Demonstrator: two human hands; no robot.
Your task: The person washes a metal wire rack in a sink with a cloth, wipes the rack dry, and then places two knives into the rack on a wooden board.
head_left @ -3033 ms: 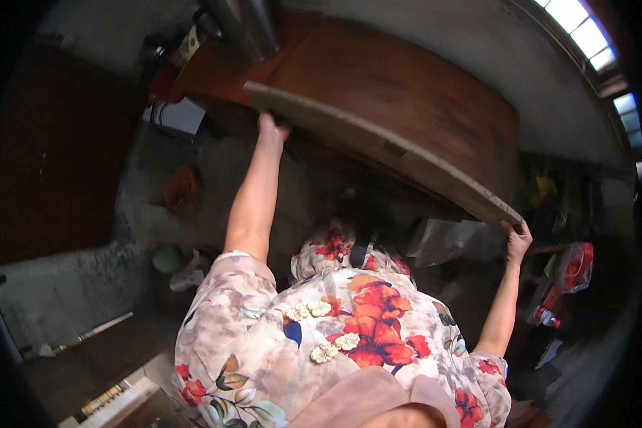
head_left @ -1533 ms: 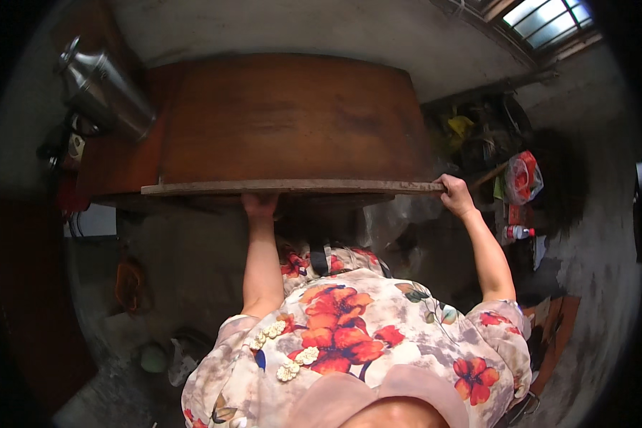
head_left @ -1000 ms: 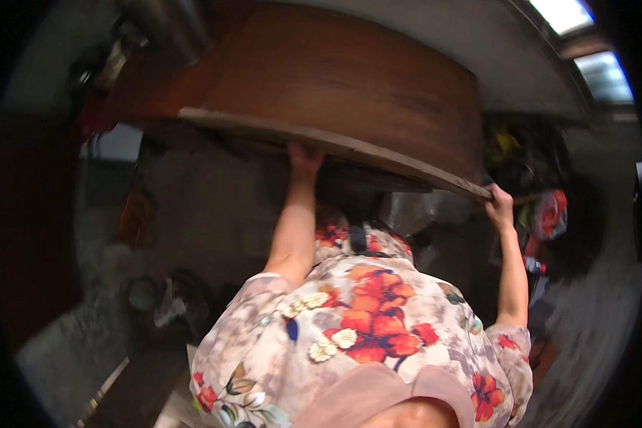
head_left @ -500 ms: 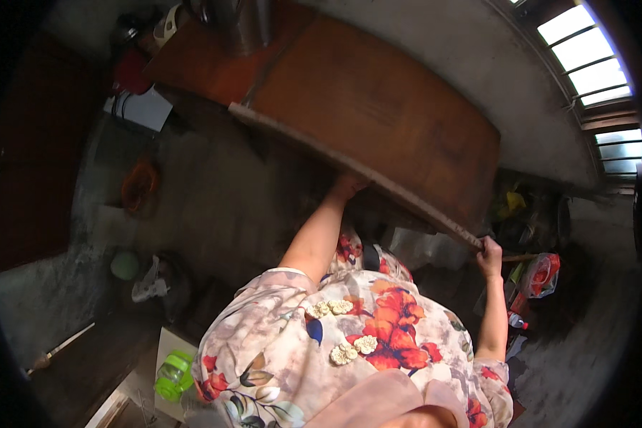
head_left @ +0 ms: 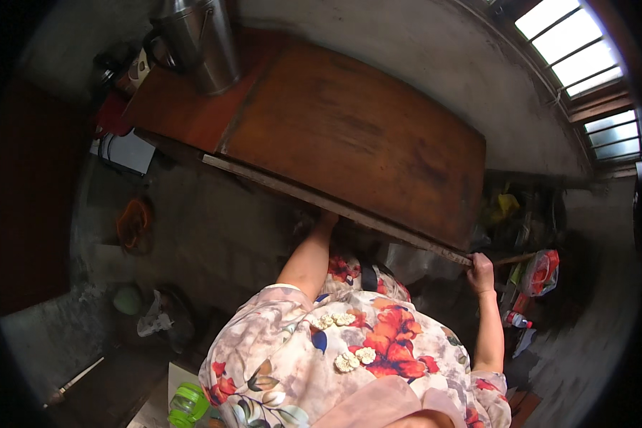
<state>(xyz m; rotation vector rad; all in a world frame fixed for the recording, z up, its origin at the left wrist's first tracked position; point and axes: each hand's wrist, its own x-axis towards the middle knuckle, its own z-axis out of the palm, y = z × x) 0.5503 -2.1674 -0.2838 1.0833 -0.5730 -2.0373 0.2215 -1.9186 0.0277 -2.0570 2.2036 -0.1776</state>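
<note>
both hands grip wooden board (head_left: 357, 135) edge as before; right hand (head_left: 480, 269) fingers clenched at corner, left hand (head_left: 328, 218) fingers hidden.

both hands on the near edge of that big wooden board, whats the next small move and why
Probably push the wooden board squarely away. The left hand grips mid-edge and the right hand the corner, and the board sits skewed beside the metal can.

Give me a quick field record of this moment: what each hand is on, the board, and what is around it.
left hand: under the near edge of the wooden board, fingers hidden
right hand: grip closed on the board's near right corner
board: large, brown, flat, tilted in view
metal kettle: upright beside the board's far left end
floor: green bottle at lower left, red bag at right
</note>
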